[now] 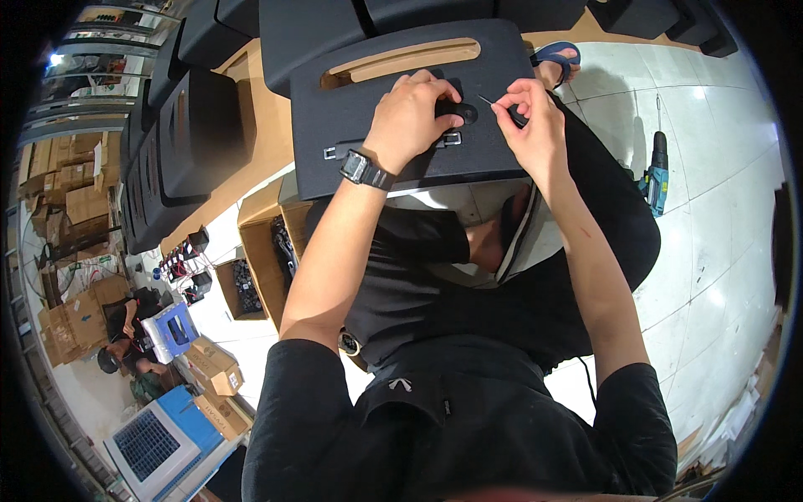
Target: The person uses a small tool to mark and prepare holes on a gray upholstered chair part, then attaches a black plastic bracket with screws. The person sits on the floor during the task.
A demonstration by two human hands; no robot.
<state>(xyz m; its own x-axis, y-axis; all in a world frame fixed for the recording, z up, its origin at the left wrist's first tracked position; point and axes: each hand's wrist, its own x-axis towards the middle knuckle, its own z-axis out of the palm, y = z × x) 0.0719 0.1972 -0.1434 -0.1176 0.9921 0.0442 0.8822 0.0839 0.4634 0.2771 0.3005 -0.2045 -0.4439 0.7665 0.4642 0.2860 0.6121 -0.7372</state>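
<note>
A black box (493, 63) with a long slot cut through its upper face lies before me, and bare wood shows inside the slot. My left hand (411, 117) rests on that face, its thumb and fingers curled around a small black round-ended part (467, 114). Below that hand runs a black strap with metal end pieces (452, 139), partly hidden by my wrist. Just to the right, above the box, my right hand (533, 125) pinches a thin-tipped tool with a dark handle (519, 118). Its metal tip points left, near the round part but apart from it.
More black boxes (201, 138) stand left and behind. A blue cordless drill (657, 188) with a long bit is on the tiled floor at right. Open cartons (255, 219) of dark parts are at left. Farther left, another person (130, 335) is beside a blue-and-white container (155, 443).
</note>
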